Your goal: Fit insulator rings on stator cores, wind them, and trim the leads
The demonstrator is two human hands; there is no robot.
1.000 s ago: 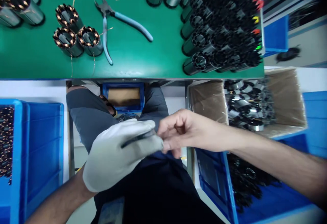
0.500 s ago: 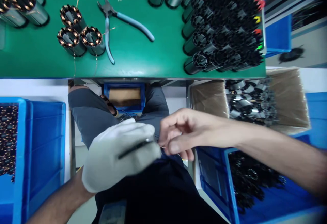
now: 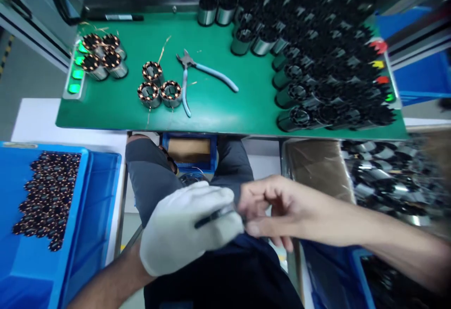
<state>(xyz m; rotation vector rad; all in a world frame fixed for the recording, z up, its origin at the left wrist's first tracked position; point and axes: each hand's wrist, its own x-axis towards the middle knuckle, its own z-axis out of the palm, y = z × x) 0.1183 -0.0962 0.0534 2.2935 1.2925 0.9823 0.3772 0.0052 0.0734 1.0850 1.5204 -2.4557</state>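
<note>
My left hand (image 3: 192,227), in a white glove, is wrapped round a stator (image 3: 214,216). Only a dark rim and a strip of shiny metal show between the gloved fingers. Close against its end is my bare right hand (image 3: 268,210), fingers curled and thumb pressed in. Whatever it pinches is hidden and blurred. Both hands are above my lap, in front of the green table (image 3: 211,116). On the table are three copper-wound stators (image 3: 151,92) with loose wire ends, beside blue-handled cutting pliers (image 3: 207,72) lying with their jaws apart.
Several wound stators (image 3: 105,57) stand at the table's left, by a strip of green-lit buttons (image 3: 74,74). Rows of black-topped stators (image 3: 299,88) fill the right. A blue bin (image 3: 82,182) of wound parts is at left; a lined box (image 3: 317,163) of metal pieces is at right.
The view has tilted up and shifted left, so more of the table's back and the left bin show. My hands stay together over my lap, the glove still round the stator.
</note>
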